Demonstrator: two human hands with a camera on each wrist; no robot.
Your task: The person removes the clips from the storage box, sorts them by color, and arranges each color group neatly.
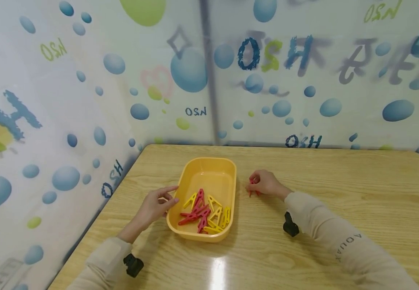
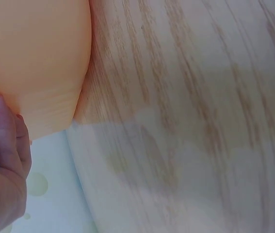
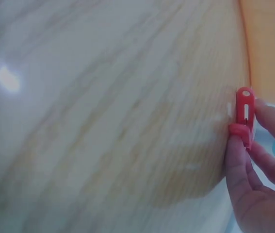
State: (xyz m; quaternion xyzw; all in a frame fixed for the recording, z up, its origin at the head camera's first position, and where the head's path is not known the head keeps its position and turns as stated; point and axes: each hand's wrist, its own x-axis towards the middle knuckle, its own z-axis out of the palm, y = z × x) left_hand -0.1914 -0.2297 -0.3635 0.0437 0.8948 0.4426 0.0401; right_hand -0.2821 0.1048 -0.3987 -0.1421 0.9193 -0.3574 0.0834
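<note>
The yellow plastic basin [image 1: 209, 164] holds several red clothespins [image 1: 203, 219] and yellow clothespins [image 1: 226, 217], heaped toward its near end. At its left side my left hand [image 1: 155, 206] touches the rim with loosely bent fingers. In the left wrist view, fingertips [image 2: 4, 114] lie against the basin's outer wall. To the right of the basin, my right hand [image 1: 267, 184] pinches a red clothespin [image 3: 245, 107] between thumb and fingers, low over the table. The fingers partly cover that clothespin.
The wooden table [image 1: 325, 241] extends to the right and toward me, with its back edge close to a patterned wall [image 1: 231, 92]. Another patterned wall [image 1: 50, 153] runs along the left. A black wrist device [image 1: 133, 265] sits below each sleeve.
</note>
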